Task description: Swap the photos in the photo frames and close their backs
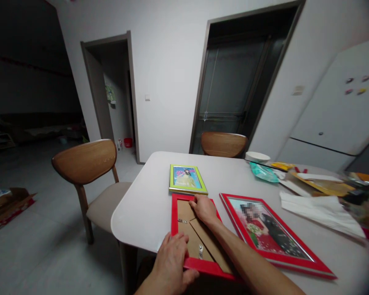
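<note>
A red picture frame (174,213) lies face down at the near edge of the white table, its brown backing board (184,231) and small metal fittings facing up. My left hand (174,260) grips the frame's near left corner, thumb along the near side and fingers over the left side. Toward the far end, my right hand (204,209) is closed with curled fingers against the backing; whatever its fingertips pinch is hidden. My right forearm covers part of the board. A second red picture frame (276,229) lies face up to the right. Beyond my hands is a yellow-green picture frame (189,191), also face up.
On the table's right side are a white bowl (257,157), a teal plastic packet (263,172), a white paper sheet (320,211) and several wrappings. Wooden chairs stand at the left (86,162) and far side (224,144). A cardboard box (14,205) sits on the floor.
</note>
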### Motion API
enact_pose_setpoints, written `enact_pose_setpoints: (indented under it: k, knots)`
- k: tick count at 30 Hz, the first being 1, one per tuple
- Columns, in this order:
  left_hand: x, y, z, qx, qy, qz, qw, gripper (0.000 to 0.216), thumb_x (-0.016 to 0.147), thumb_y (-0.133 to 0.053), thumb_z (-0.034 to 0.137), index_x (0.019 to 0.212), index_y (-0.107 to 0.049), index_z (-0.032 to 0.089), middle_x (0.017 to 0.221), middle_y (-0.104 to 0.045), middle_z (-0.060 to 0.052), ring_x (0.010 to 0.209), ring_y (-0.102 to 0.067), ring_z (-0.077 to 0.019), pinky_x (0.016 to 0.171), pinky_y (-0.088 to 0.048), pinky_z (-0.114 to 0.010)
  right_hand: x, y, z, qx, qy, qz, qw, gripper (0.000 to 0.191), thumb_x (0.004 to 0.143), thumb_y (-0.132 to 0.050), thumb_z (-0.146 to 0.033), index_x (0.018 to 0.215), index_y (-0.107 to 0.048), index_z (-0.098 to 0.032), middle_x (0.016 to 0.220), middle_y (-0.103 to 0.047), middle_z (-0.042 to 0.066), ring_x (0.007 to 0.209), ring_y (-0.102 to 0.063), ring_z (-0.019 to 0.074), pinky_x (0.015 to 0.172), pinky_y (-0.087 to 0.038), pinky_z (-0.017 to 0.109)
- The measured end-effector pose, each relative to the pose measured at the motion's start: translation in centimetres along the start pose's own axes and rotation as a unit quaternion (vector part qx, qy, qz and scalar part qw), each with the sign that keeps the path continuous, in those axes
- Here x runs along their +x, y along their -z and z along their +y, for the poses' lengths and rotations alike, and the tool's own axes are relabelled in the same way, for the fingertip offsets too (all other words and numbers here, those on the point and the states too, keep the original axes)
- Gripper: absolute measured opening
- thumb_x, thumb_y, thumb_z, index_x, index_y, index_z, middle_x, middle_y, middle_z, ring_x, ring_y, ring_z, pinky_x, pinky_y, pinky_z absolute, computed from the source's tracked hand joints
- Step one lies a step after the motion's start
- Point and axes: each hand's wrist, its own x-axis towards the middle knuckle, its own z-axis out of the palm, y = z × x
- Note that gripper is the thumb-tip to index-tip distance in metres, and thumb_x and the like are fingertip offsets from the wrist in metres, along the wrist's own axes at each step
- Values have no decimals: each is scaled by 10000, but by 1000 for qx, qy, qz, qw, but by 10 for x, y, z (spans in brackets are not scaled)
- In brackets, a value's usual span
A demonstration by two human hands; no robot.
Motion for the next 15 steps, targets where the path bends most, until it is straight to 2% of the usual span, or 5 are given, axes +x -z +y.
enact_pose_setpoints:
  k: [4, 7, 9, 13, 15]
  knots:
    - [12, -8, 11, 38, -33, -35, 998, 513, 564, -679, 312, 1018, -516, 139, 1260, -399, -146, 1171, -329, -293, 995, -176, -506, -7, 16, 1, 120, 19, 2, 993, 263, 731, -405, -343, 662, -588, -167, 678, -625, 50, 658, -547, 157, 622, -373, 259]
    - [21, -17, 12, 67, -63, -41, 995, 462, 600, -642, 241, 1030, -506, 139, 1235, -432, -141, 1160, -352, -282, 977, -253, -480, -19, 38, 9, 218, 14, 12, 976, 231, 708, -425, -314, 760, -591, -162, 765, -629, 44, 726, -550, 154, 674, -396, 261]
    - [22, -21, 6, 90, -84, -29, 992, 429, 625, -604, 191, 1039, -494, 159, 1210, -462, -133, 1123, -406, -277, 943, -324, -468, -32, 54, 16, 281, -14, 29, 959, 246, 702, -426, -310, 820, -579, -158, 827, -618, 47, 776, -546, 150, 691, -407, 260]
    - [22, -12, -15, 82, -148, 79, 982, 212, 692, -549, 298, 888, -531, 219, 1092, -570, -107, 967, -545, -285, 825, -445, -461, -60, 77, 29, 396, -123, 77, 906, 299, 728, -364, -313, 940, -504, -154, 885, -570, 53, 732, -542, 119, 589, -431, 236]
    - [26, -3, -20, 30, -169, 130, 977, 214, 711, -516, 381, 874, -529, 242, 1036, -605, -70, 909, -580, -256, 752, -504, -394, -75, 77, 31, 454, -165, 76, 872, 293, 740, -353, -310, 958, -477, -160, 870, -558, 42, 659, -541, 91, 545, -432, 221]
